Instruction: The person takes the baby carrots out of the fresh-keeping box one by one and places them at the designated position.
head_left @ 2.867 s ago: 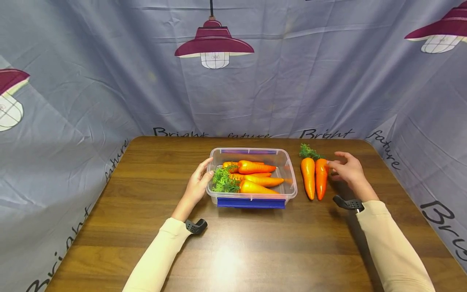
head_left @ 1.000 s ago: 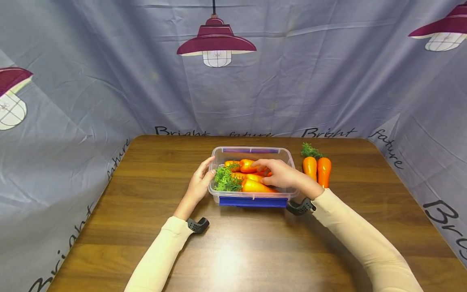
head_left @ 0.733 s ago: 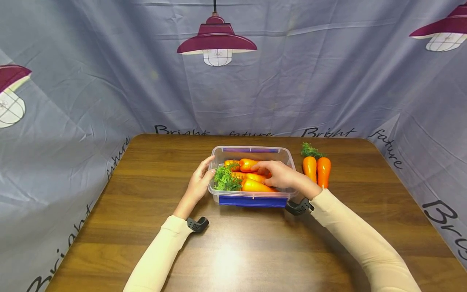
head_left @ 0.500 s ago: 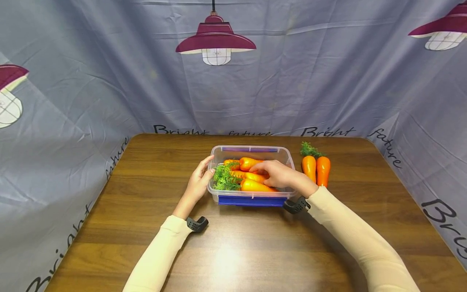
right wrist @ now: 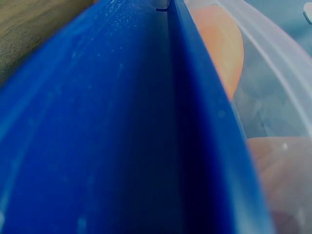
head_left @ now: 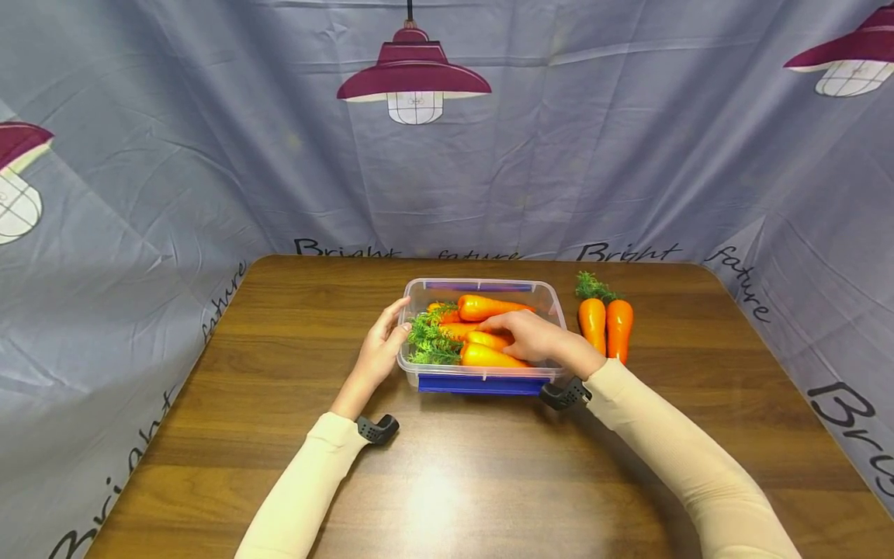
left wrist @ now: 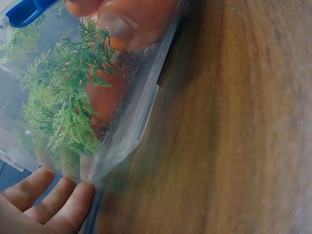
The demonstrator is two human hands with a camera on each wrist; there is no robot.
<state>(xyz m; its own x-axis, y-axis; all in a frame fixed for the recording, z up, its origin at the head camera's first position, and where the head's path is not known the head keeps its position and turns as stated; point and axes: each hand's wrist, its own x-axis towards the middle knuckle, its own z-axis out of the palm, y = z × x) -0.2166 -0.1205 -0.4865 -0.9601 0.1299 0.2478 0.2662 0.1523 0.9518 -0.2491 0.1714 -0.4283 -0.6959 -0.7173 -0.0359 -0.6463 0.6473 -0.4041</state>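
Note:
In the head view, a clear plastic box (head_left: 552, 299) with blue clips holds several orange carrots with leafy green tops (head_left: 429, 338). My left hand (head_left: 378, 349) rests against its left end; in the left wrist view the fingertips (left wrist: 80, 190) press the wall from outside. My right hand (head_left: 534, 334) reaches over the right rim, fingers bent around a carrot (head_left: 482, 339) in the middle of the box. Behind those fingers lies a redder carrot (head_left: 482, 307), along the back wall. A yellower carrot (head_left: 489, 356) lies along the front. In the right wrist view, a blue clip (right wrist: 97, 122) covers most of the scene.
Two more carrots, a left one (head_left: 592, 320) and a right one (head_left: 618, 326), lie side by side on the wooden table (head_left: 447, 481), right of the box. My right forearm hides their tips. A grey curtain (head_left: 447, 186) hangs behind the table.
My right hand has gone from the loose carrots on the right into the box. Lately the redder carrot has shifted toward the back wall. My left hand has stayed at the box's end.

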